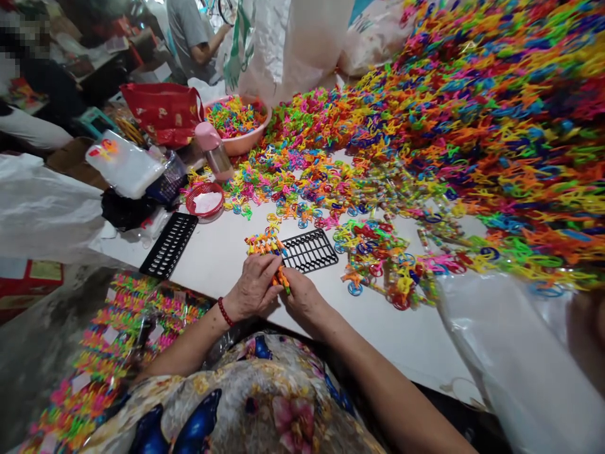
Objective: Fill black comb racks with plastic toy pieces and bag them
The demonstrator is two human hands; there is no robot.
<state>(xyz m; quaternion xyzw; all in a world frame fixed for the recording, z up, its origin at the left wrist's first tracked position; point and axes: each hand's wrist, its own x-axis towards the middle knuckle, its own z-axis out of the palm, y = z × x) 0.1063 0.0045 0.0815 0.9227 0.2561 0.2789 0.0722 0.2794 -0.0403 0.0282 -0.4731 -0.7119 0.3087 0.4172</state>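
My left hand (254, 287), with a red bead bracelet at the wrist, is closed at the near edge of a black slotted rack (312, 251). My right hand (303, 295) meets it from the other side, its fingers partly hidden. Between the two, both pinch a small orange plastic toy (283, 280) with a green tip. A row of orange and yellow plastic toys (265, 243) stands at the left end of the rack, just beyond my left hand. The rack's right part shows bare slots.
A heap of colourful plastic pieces (472, 126) fills the right and back. A second black rack (169, 246), a red basket (205, 200), a pink-topped bottle (214, 150) and an orange basin (243, 145) stand left. Bagged toys (108, 347) lie lower left. Another person (191, 38) stands behind.
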